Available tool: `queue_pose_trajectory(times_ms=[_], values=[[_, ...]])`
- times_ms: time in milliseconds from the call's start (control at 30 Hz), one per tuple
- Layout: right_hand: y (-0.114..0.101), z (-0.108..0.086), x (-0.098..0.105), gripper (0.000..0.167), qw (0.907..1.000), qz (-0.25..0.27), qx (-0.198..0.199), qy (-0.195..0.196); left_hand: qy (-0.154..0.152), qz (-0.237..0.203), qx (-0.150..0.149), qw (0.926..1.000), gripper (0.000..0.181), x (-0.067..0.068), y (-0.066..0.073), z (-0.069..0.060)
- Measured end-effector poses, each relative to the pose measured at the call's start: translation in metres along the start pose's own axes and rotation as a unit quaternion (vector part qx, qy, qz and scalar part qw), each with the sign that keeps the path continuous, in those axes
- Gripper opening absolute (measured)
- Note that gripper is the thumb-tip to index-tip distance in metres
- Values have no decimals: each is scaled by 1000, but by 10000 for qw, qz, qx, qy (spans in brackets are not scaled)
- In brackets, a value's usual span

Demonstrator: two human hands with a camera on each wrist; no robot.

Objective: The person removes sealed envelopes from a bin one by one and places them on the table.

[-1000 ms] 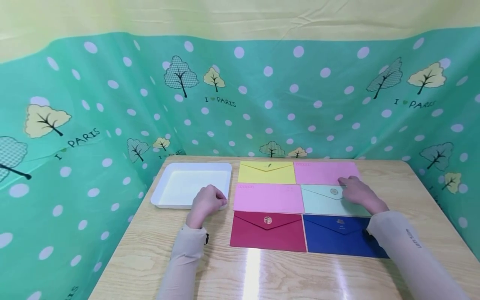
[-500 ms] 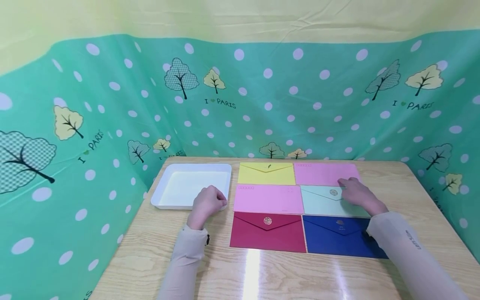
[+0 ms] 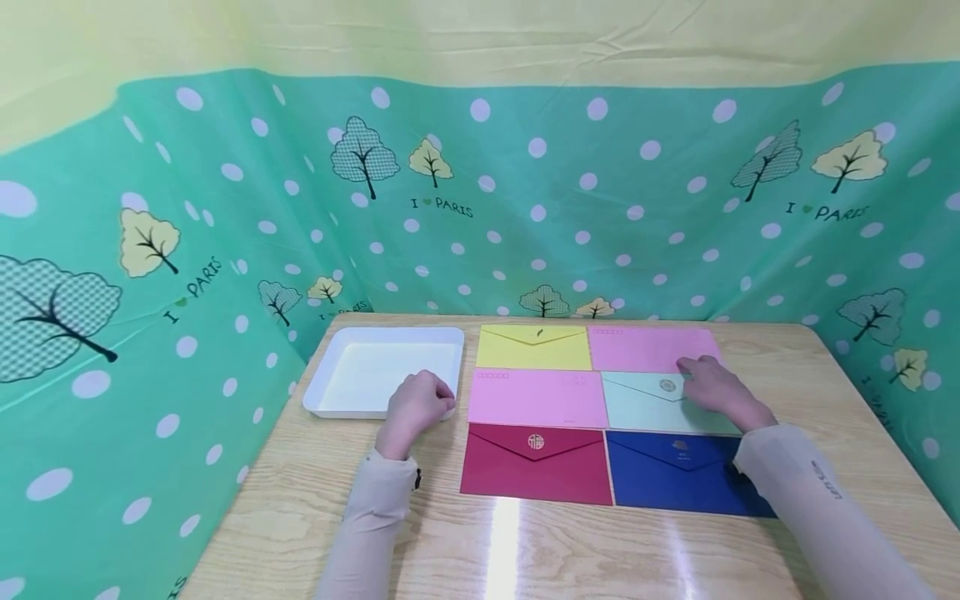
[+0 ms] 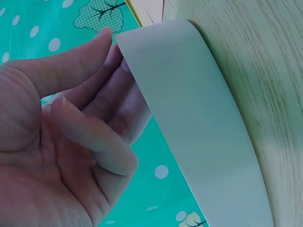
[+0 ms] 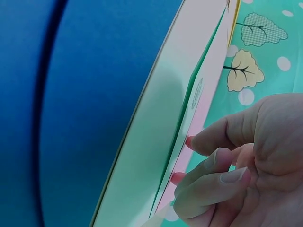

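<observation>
My left hand (image 3: pixel 416 408) is at the near right corner of a white tray (image 3: pixel 337 358). In the left wrist view its loosely bent fingers (image 4: pixel 109 101) pass behind the tray's rim, and their tips are hidden. My right hand (image 3: pixel 716 387) is over the mint envelope (image 3: pixel 637 408), with its fingertips at the near edge of the far pink envelope (image 3: pixel 652 346). In the right wrist view the thumb and fingers (image 5: pixel 213 189) stay apart, the tips touching or almost touching the paper. Neither hand visibly lifts anything.
A yellow envelope (image 3: pixel 532 354), another pink envelope (image 3: pixel 536 400), a red envelope (image 3: pixel 536 479) and a blue envelope (image 3: pixel 682 483) lie flat beside the tray on the wooden table (image 3: pixel 585 550). A green dotted curtain (image 3: pixel 525 217) hangs behind and along the sides.
The head view has shifted slightly, and the curtain on the left has moved in its folds. Both hands, the tray and the envelopes stay in place.
</observation>
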State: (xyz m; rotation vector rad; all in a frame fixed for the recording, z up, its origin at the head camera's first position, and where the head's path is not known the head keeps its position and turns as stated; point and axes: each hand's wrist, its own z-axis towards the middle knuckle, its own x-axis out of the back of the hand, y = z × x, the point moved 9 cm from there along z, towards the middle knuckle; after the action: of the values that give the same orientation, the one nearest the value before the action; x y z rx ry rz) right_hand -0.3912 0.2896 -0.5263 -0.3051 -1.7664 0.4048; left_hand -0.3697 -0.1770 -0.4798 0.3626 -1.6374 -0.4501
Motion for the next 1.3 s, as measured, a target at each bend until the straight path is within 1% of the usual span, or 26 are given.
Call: queue_pose_trajectory(times_ms=[133, 367, 600, 833, 967, 1167, 1300], values=[[-2, -1, 0, 60, 10000, -24, 56, 28, 13, -44, 22, 10000, 10, 1, 1, -1], [-7, -3, 3, 60, 9997, -52, 137, 173, 60, -135, -16, 9999, 23, 3, 3, 0], [-5, 1, -2, 58, 9999, 3, 96, 131, 14, -161, -11, 9999, 21, 1, 2, 0], [-4, 2, -3, 58, 9999, -49, 79, 136, 131, -171, -10, 9998, 20, 5, 1, -1], [-3, 2, -3, 59, 9999, -101, 39, 123, 144, -209, -13, 9997, 20, 5, 1, -1], [-4, 0, -2, 60, 9997, -61, 84, 200, 208, -250, -25, 9995, 19, 6, 1, -1], [-6, -3, 0, 60, 9994, -13, 154, 300, 207, -371, -115, 9990, 21, 6, 2, -1]])
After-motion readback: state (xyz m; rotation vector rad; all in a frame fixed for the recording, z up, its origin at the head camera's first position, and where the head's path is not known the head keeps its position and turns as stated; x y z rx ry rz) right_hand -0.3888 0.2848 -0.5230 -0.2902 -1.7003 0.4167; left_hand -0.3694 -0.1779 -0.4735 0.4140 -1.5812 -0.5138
